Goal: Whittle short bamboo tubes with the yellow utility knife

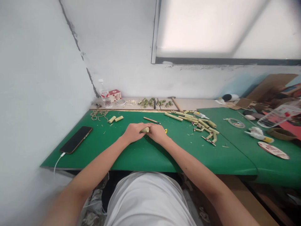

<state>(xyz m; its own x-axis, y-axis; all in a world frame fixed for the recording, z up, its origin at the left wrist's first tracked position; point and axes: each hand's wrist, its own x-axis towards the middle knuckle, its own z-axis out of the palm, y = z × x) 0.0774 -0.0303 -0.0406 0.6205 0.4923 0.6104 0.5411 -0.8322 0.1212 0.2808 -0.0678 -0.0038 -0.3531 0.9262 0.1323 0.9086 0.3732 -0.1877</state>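
Note:
Above the green tabletop, my two hands meet near the middle of the head view. My left hand (133, 133) is closed around a short bamboo tube (145, 129), whose open end faces me. My right hand (157, 133) is pressed up against that end with its fingers curled; what they grip is hidden. A bit of yellow (166, 131), perhaps a handle, shows at the right hand's outer side. Just beyond the hands lies a thin wooden stick with a dark tip (151, 120). Two short bamboo pieces (115, 119) rest to the left.
A phone (76, 139) on a charging cable lies at left. Bamboo sticks and joined pieces (199, 121) are heaped at right, near a glue bottle (200, 115). Along the wall stand a water bottle (105, 95), bamboo offcuts (148, 102) and a hammer (176, 104). String (100, 114) lies back left.

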